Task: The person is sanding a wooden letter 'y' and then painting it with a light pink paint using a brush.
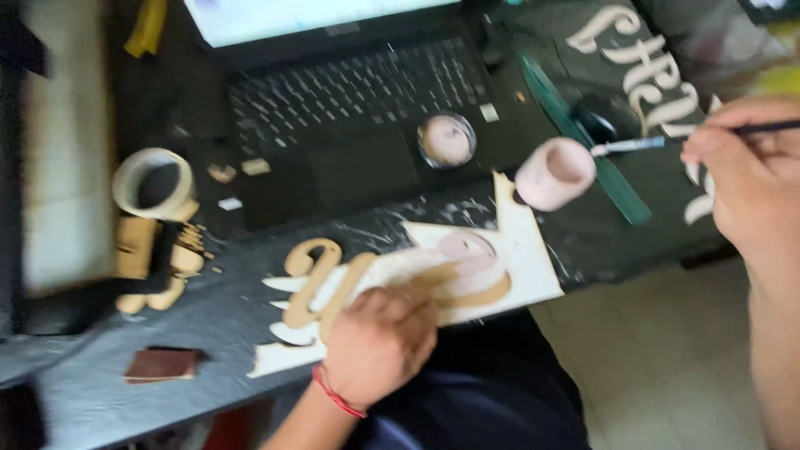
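Laptop screen (308, 17), bright pale rectangle w/ dark bezel, top centre behind keyboard (358, 83).

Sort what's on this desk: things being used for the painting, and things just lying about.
In use:
- paintbrush, held in the right hand
- small pink pot, at the brush tip
- wooden cut-out piece, pressed down by the left hand
- sheet under it

Lying about:
- laptop
- tape roll
- round lid
- green ruler
- brown block

Laptop (350, 108) far centre, tape roll (152, 182) left, cut-out letter (392, 287) near centre, small pot (554, 172) right of laptop.
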